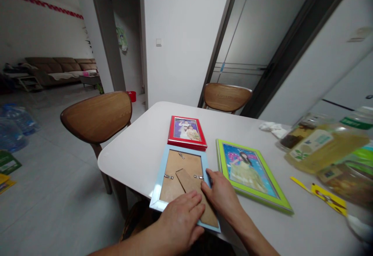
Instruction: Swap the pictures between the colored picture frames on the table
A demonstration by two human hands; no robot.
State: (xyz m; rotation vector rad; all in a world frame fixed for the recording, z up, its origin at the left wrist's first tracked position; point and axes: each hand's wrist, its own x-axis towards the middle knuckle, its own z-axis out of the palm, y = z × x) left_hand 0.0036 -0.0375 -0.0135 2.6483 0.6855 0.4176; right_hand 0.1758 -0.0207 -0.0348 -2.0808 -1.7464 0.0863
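Note:
A light blue picture frame [161, 182] lies face down at the near table edge, its brown backing board [175, 161] and metal clips showing. A brown stand leg [186, 182] slants across the back. My left hand [183, 217] grips the frame's near end, fingers over the backing and stand leg, thumb low by the edge. My right hand [221, 194] holds the right side, its fingertips by the frame's edge and near the right clip. Beyond it sits a red picture frame [186, 129], photo up, apparently stacked on another. To the right lies a green picture frame [250, 166] with a photo.
On the right of the white table [128, 151] stand a bottle of yellow liquid [320, 147], jars [303, 131], a crumpled tissue [274, 128] and a yellow packet [329, 198]. Wooden chairs [99, 116] stand at the left and far sides. Large water bottles [17, 120] sit on the floor.

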